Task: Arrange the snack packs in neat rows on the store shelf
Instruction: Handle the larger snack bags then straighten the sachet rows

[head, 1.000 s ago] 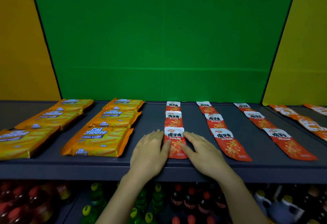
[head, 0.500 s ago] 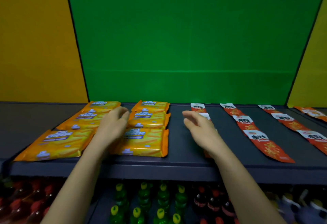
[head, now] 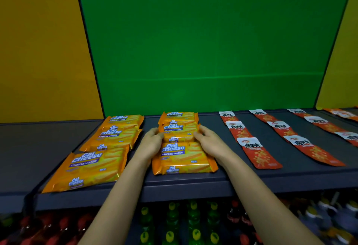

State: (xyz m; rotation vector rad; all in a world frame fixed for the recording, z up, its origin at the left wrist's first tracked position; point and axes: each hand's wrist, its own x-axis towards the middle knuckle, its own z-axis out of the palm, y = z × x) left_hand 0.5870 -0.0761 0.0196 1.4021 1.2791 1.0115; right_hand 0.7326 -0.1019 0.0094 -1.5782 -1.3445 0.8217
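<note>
Two columns of orange Cal Cheese wafer packs lie on the dark shelf (head: 222,175). The left column ends in a front pack (head: 87,167) that sits slightly askew. In the right column the front pack (head: 184,157) lies between my forearms. My left hand (head: 152,143) and my right hand (head: 210,141) flank the middle pack (head: 179,130), with fingertips touching its left and right edges. A back pack (head: 179,116) lies behind it. Columns of red snack sachets (head: 257,151) (head: 310,149) run to the right.
More red sachets (head: 348,137) reach the right edge. A green back panel (head: 203,51) rises behind the shelf, with yellow panels on both sides. Green bottles (head: 172,217) and red-capped bottles (head: 48,231) stand on the lower shelf. Bare shelf surface shows at the far left (head: 29,148).
Both hands left the front red sachet and moved left. They now sit on either side of the middle pack in the right orange column, and the view has shifted left.
</note>
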